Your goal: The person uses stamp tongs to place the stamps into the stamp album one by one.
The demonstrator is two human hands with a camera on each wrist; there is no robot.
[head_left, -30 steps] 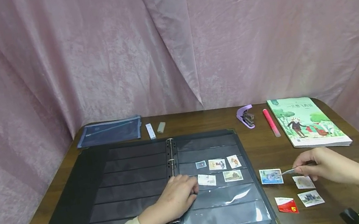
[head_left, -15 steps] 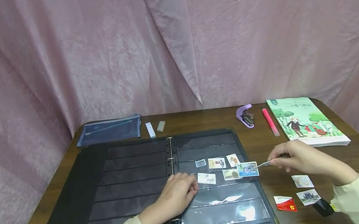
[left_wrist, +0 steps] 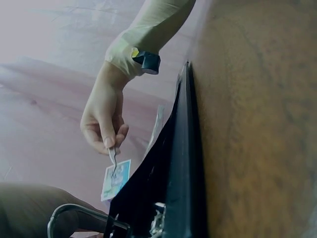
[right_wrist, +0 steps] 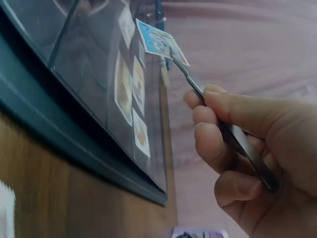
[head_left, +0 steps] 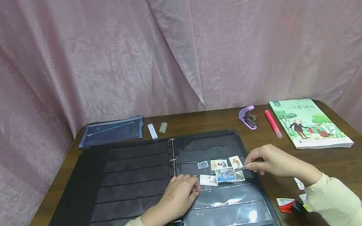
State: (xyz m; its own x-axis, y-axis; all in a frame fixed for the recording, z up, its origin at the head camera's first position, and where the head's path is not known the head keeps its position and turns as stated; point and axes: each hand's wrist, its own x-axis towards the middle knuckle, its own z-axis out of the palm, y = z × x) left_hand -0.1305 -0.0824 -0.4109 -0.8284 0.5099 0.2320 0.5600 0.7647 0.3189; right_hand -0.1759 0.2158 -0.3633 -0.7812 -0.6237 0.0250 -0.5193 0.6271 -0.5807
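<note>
My right hand (head_left: 274, 161) pinches a pair of metal tweezers (right_wrist: 250, 156) between thumb and fingers. In the tweezers' tips is a blue stamp (right_wrist: 156, 39), raised above the album page in the right wrist view. From the head, that stamp overlaps a stamp with a landscape (head_left: 240, 176). My left hand (head_left: 176, 191) rests near the binder rings, on the inner edge of the right page, its fingers relaxed. The black stamp album (head_left: 64, 224) lies spread flat. Around the tweezers, its right page bears a small blue stamp (head_left: 203, 164), two picture stamps and a pale stamp (head_left: 208, 180).
Right of the album lie a red-and-white stamp (head_left: 285, 203) and other stamps, partly covered by my right sleeve. Farther back are a purple stapler (head_left: 247, 118), a pink marker (head_left: 273, 124) and a green book (head_left: 312, 122). A mesh pouch (head_left: 111, 132) and two small blocks stand behind the album.
My right hand has carried the blue stamp in the tweezers leftward from the table, over the album's right page. My left hand has stayed in place.
</note>
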